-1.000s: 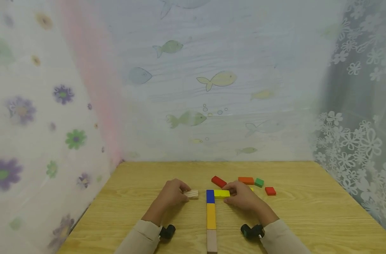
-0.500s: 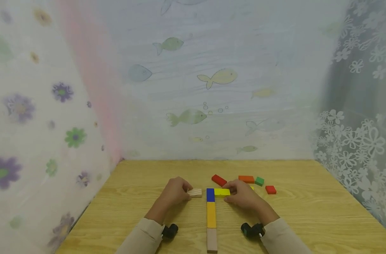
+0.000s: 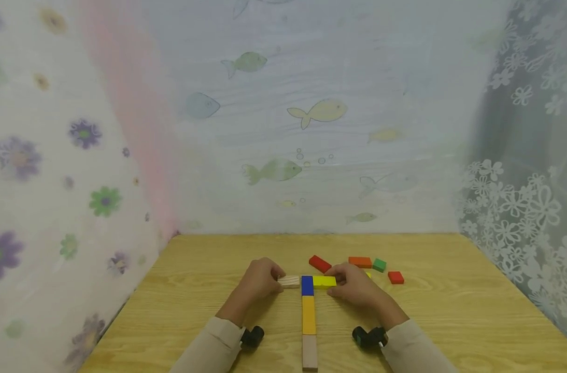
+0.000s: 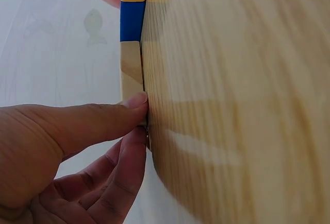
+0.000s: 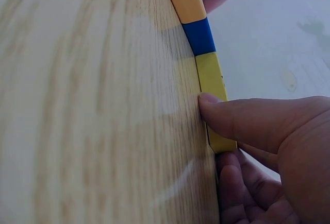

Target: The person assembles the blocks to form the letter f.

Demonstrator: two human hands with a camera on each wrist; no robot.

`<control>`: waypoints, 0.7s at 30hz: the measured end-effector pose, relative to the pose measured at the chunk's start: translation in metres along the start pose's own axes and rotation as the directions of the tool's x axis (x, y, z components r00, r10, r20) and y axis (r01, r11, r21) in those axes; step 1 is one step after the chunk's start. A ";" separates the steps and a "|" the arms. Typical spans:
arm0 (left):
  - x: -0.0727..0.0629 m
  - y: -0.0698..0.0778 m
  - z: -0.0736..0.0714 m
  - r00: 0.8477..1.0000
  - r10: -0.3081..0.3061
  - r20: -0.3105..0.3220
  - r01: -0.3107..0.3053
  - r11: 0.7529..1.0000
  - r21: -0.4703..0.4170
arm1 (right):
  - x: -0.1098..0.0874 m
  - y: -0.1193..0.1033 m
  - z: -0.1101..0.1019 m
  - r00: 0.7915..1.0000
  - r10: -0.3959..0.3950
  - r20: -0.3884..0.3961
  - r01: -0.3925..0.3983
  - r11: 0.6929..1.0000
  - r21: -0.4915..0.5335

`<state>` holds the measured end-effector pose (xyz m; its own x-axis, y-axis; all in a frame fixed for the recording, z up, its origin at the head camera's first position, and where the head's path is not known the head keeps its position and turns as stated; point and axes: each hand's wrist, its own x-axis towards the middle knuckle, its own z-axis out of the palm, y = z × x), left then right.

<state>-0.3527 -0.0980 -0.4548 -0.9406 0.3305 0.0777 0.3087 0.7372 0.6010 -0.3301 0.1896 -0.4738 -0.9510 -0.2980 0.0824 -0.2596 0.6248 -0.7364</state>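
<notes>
In the head view my left hand (image 3: 260,280) pinches a plain wooden block (image 3: 289,281) by its left end. That block's right end lies right beside a blue block (image 3: 307,285); whether they touch I cannot tell. On the other side my right hand (image 3: 355,285) holds a yellow block (image 3: 324,281) between thumb and fingers, its left end against the blue one. An orange-yellow block (image 3: 308,315) and a beige block (image 3: 309,352) run from the blue block towards me in a straight line. The right wrist view shows the thumb on the yellow block's (image 5: 212,74) side.
Behind my right hand lie a red block (image 3: 320,264), an orange block (image 3: 360,262), a small green block (image 3: 379,265) and a small red block (image 3: 396,277). Another yellow piece (image 3: 368,275) is mostly hidden by that hand. A patterned curtain (image 3: 321,197) hangs behind the wooden table (image 3: 209,259).
My left hand has slid the plain wooden block to the right, closing most of the gap to the blue block. The right hand has stayed on the yellow block.
</notes>
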 end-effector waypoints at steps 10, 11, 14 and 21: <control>0.000 0.002 -0.001 1.000 -0.015 0.003 0.015 1.000 0.000 | 0.001 -0.001 0.001 1.000 -0.020 0.010 0.020 1.000 -0.013; 0.000 0.002 -0.001 1.000 -0.016 0.004 0.016 1.000 -0.002 | 0.001 -0.001 0.001 1.000 -0.019 0.010 0.019 1.000 -0.015; 0.001 0.002 -0.001 1.000 -0.012 0.006 0.012 1.000 -0.007 | 0.001 -0.001 0.000 1.000 -0.012 0.003 0.012 1.000 -0.021; 0.002 0.001 0.000 1.000 -0.005 0.013 0.005 1.000 -0.026 | -0.001 -0.002 0.000 1.000 -0.007 0.004 0.007 1.000 -0.006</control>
<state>-0.3541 -0.0969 -0.4546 -0.9402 0.3345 0.0648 0.3003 0.7235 0.6216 -0.3289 0.1886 -0.4719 -0.9484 -0.3056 0.0850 -0.2676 0.6267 -0.7318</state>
